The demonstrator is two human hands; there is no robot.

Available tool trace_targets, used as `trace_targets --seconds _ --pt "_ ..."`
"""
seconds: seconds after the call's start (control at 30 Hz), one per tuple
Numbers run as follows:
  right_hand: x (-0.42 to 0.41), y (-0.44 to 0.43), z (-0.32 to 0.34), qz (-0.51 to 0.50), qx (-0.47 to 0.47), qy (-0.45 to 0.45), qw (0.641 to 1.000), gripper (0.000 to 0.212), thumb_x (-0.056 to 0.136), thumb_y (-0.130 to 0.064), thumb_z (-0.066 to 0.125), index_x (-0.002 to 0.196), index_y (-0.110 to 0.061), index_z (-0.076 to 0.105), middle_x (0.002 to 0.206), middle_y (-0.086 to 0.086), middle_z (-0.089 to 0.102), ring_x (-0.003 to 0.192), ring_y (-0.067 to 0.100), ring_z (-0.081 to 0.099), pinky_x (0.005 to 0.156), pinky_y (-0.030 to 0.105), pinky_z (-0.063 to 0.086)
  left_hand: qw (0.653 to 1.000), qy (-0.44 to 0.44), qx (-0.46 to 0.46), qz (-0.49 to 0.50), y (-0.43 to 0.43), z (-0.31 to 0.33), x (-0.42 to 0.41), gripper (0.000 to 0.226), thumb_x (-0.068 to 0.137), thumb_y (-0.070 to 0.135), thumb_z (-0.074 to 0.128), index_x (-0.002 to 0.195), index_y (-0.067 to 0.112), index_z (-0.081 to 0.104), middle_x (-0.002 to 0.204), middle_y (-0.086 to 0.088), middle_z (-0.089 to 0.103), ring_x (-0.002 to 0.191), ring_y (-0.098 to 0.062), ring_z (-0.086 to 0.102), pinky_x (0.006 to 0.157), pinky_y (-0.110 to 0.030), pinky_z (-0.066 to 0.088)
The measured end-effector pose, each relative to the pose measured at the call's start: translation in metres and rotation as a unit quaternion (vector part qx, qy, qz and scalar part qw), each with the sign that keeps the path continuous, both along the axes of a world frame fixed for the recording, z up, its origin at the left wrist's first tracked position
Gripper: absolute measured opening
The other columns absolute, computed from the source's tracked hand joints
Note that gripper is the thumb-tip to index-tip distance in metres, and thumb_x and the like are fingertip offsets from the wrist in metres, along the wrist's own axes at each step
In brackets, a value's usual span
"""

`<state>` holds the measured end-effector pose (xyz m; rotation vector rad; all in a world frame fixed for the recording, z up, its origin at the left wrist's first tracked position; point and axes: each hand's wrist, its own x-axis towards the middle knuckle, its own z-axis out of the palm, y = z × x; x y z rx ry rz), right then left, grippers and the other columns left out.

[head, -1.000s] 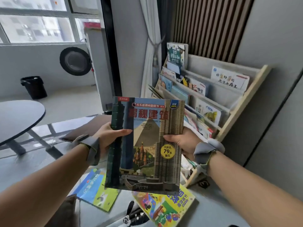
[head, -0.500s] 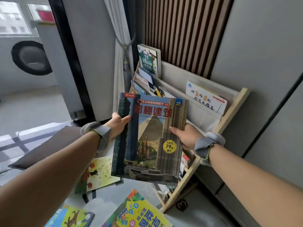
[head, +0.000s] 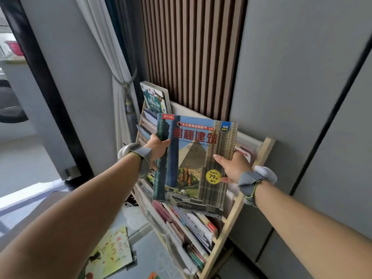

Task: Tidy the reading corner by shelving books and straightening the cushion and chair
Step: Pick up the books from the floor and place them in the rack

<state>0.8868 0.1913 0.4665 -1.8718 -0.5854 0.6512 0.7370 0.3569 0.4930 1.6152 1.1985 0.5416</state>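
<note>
I hold a large picture book about buildings (head: 189, 162), its cover facing me with a pyramid and towers, in front of a slanted wooden book rack (head: 231, 222). My left hand (head: 158, 147) grips the book's left edge and my right hand (head: 234, 168) grips its right edge. The book hangs over the rack's middle tiers and hides them. Several books fill the lower pockets (head: 193, 224). A green-covered book (head: 155, 99) stands in the top tier. The cushion and chair are out of sight.
A yellow-green picture book (head: 109, 252) lies on the floor at lower left. A tied white curtain (head: 118, 87) hangs left of the rack. A slatted wood panel (head: 191, 53) and grey wall stand behind the rack.
Both hands have carried the book forward and up toward the rack. My view has swung right and closer, so the table, window and floor books have slid out of sight.
</note>
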Motion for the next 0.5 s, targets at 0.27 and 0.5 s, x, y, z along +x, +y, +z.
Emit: trace_targets --seconds 0.27,0.5 --pt "0.004 0.025 0.027 -0.075 0.042 -0.008 0.996 0.029 0.084 -0.036 0.068 0.102 -0.014 0.060 0.107 0.003 0.064 0.096 0.024 0.062 0.064 0.037 0.062 0.998 -0.028 -0.005 -0.058 0.042 0.026 0.023 0.046 0.092 0.032 0.051 0.132 0.017 0.034 0.127 -0.005 0.050 0.116 -0.035 0.050 0.086 -0.065 0.048" --pt "-0.005 0.066 0.061 -0.140 0.063 -0.062 0.986 0.027 0.084 -0.034 0.069 0.097 -0.012 0.059 0.088 0.001 0.060 0.084 0.024 0.061 0.067 0.038 0.060 0.990 -0.069 -0.004 -0.126 0.093 0.051 0.037 0.039 0.097 0.031 0.044 0.132 0.021 0.031 0.122 -0.003 0.046 0.106 -0.029 0.047 0.085 -0.063 0.048"
